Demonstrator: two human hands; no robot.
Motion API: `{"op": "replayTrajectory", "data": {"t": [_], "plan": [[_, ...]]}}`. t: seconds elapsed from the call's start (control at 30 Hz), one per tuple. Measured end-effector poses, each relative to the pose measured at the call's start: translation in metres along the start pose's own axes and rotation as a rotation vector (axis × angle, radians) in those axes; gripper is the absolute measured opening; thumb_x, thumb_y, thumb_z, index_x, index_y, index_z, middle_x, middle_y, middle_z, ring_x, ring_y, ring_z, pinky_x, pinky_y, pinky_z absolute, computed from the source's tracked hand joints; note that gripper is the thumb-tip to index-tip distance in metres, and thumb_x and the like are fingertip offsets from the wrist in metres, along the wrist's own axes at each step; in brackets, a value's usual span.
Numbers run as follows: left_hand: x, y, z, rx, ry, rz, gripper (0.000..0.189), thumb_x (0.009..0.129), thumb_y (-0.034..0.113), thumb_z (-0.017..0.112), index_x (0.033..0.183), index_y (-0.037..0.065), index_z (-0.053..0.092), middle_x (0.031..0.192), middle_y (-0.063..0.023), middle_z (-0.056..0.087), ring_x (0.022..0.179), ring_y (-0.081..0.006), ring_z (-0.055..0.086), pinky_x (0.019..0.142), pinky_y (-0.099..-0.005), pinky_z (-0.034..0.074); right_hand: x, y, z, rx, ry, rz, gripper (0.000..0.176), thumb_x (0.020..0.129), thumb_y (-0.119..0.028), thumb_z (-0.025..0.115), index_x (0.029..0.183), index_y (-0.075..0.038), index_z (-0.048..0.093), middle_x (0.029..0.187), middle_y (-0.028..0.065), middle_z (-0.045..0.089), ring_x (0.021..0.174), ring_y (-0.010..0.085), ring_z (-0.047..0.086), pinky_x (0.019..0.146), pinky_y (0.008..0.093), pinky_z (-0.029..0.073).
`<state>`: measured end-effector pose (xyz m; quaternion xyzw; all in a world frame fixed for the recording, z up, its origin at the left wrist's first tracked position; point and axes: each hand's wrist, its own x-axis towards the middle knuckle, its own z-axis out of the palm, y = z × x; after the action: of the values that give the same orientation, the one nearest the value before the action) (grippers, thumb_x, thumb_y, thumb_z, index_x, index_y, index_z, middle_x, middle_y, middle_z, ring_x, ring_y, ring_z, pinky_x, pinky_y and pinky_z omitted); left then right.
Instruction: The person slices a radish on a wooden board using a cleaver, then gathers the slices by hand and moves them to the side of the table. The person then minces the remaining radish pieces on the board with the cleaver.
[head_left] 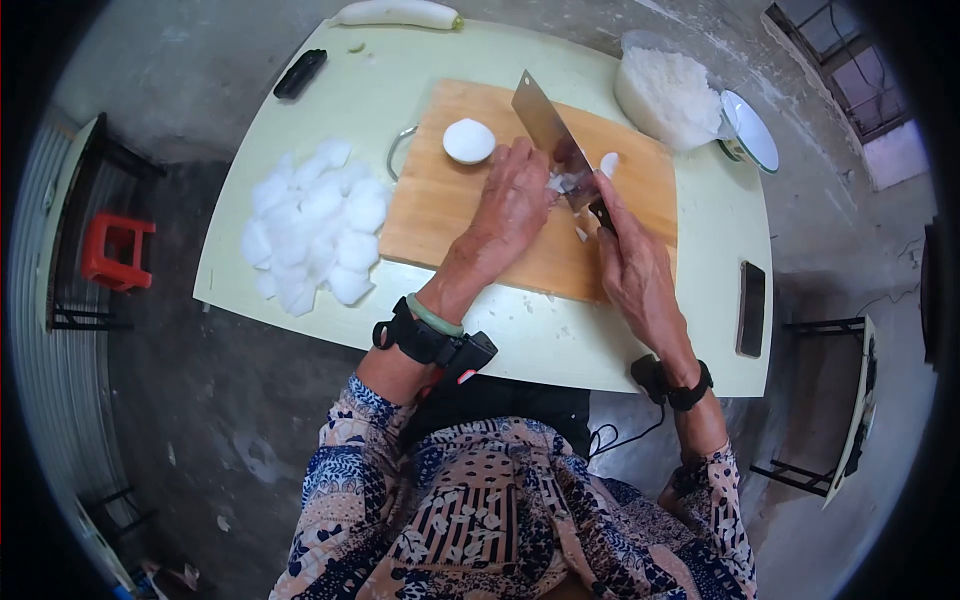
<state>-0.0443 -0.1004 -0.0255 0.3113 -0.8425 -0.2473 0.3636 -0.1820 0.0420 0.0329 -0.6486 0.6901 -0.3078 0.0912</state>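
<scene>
In my right hand (pixel 636 262) is the dark handle of a cleaver (pixel 553 130), its broad blade pointing up and left across the wooden cutting board (pixel 440 225). My left hand (pixel 512 198) is closed, with bent fingers pressed down on small white radish pieces (pixel 562 184) beside the blade. The fingers partly hide those pieces. A rounded white radish chunk (pixel 469 141), cut face up, sits on the board just left of my left hand. Right of the cleaver lies a thin radish slice (pixel 609 164), with small scraps near the handle.
Many round radish slices (pixel 318 225) are heaped left of the board. A whole white radish (pixel 397 13) and a black object (pixel 300 74) lie at the back. A tub of shredded radish (pixel 668 95), a tilted enamel bowl (pixel 750 132) and a phone (pixel 751 308) are at the right.
</scene>
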Motion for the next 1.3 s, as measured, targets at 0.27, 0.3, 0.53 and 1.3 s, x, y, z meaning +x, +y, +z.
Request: {"op": "replayTrajectory", "data": {"t": [0.27, 0.3, 0.53, 1.3], "plan": [[0.0, -0.004, 0.006, 0.084, 0.001, 0.059, 0.012, 0.087, 0.0, 0.071, 0.096, -0.001, 0.063, 0.103, -0.0178, 0.056, 0.099, -0.0392, 0.055, 0.089, -0.0493, 0.048, -0.003, -0.005, -0.012, 0.006, 0.03, 0.007, 0.073, 0.093, 0.007, 0.055, 0.161, -0.013, 0.038, 0.11, 0.0282, 0.068, 0.095, 0.0481, 0.067, 0.083, 0.054, 0.052], [0.0, -0.003, 0.007, 0.084, 0.0, 0.057, 0.012, 0.087, 0.0, 0.071, 0.096, -0.001, 0.063, 0.103, -0.0178, 0.056, 0.099, -0.0392, 0.055, 0.089, -0.0493, 0.048, -0.003, -0.007, -0.01, 0.022, 0.069, -0.033, 0.073, 0.093, 0.007, 0.055, 0.161, -0.013, 0.038, 0.108, 0.0284, 0.068, 0.093, 0.0482, 0.067, 0.081, 0.0545, 0.051], [0.003, -0.004, 0.004, 0.043, 0.008, 0.023, 0.017, 0.086, 0.001, 0.073, 0.099, 0.0, 0.062, 0.103, -0.0179, 0.056, 0.1, -0.0401, 0.055, 0.092, -0.0497, 0.048, -0.001, 0.002, 0.002, -0.024, 0.009, -0.003, 0.071, 0.094, 0.006, 0.055, 0.16, -0.011, 0.039, 0.106, 0.0295, 0.067, 0.092, 0.0486, 0.066, 0.078, 0.0543, 0.051], [-0.005, -0.003, -0.004, -0.015, 0.032, -0.014, 0.014, 0.088, -0.001, 0.072, 0.096, 0.0, 0.06, 0.101, -0.0165, 0.055, 0.097, -0.0388, 0.054, 0.086, -0.0494, 0.046, -0.01, -0.005, -0.015, -0.022, 0.031, 0.029, 0.071, 0.094, 0.007, 0.056, 0.161, -0.012, 0.04, 0.105, 0.0268, 0.069, 0.085, 0.0474, 0.067, 0.076, 0.0538, 0.052]]}}
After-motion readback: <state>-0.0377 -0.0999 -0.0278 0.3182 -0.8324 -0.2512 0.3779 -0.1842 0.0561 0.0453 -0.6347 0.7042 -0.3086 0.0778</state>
